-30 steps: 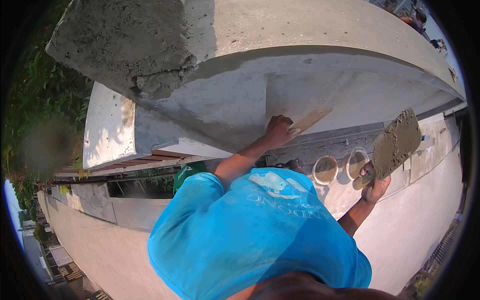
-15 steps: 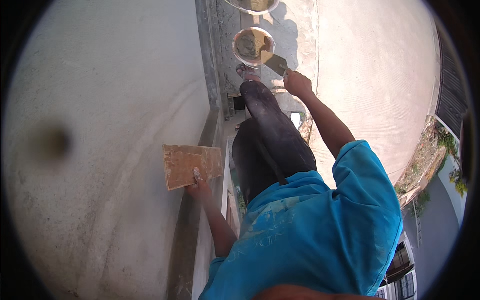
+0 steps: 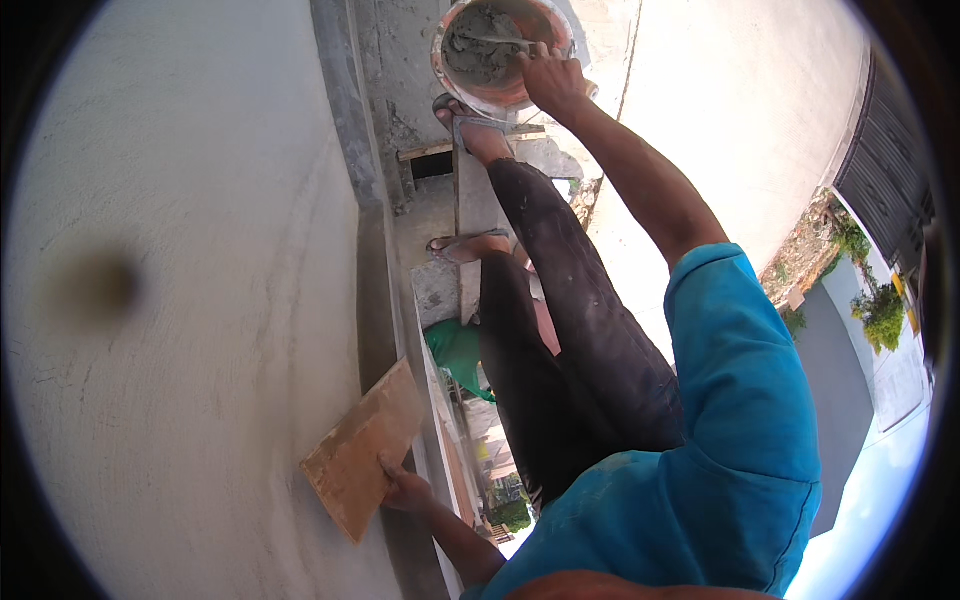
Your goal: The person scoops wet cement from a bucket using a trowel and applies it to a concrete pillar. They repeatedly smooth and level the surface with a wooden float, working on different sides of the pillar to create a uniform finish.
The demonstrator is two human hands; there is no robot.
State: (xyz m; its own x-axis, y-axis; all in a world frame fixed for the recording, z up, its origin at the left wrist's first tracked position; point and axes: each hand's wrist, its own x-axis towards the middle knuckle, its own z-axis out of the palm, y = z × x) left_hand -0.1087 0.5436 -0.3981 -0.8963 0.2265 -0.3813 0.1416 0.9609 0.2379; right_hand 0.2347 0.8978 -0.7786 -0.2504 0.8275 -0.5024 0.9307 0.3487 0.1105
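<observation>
Right hand (image 3: 552, 80), at the top of the head view, is closed round a trowel (image 3: 505, 41), whose blade shows only as a thin pale strip over the grey mortar (image 3: 478, 60) in a round bucket (image 3: 508, 96). Knuckles and wrist cover part of the bucket's rim on the right, and the upper edge of the picture cuts off its far side. One foot (image 3: 482, 138), in a sandal, is just beside the bucket; the other foot (image 3: 470, 246) is lower down, near the same narrow plank (image 3: 476, 195). Dark trousers (image 3: 590, 330) fill the middle, with something green (image 3: 456, 352) partly hidden behind them (its kind is hard to tell). Pale ground (image 3: 730, 110) spreads to the right, toward a dark slatted gate (image 3: 882, 155) and a leafy plant (image 3: 880, 315). A faint light patch on the blue shirt (image 3: 730, 380) is too washed out to read.

Low on the left, the left hand (image 3: 405, 490) grips a flat brown board (image 3: 362, 450) by one side, thumb on its face. The board reaches up and leftward from that hand, tilted, in front of the pale wall (image 3: 180, 250) and a darker strip (image 3: 378, 290) along its edge.
</observation>
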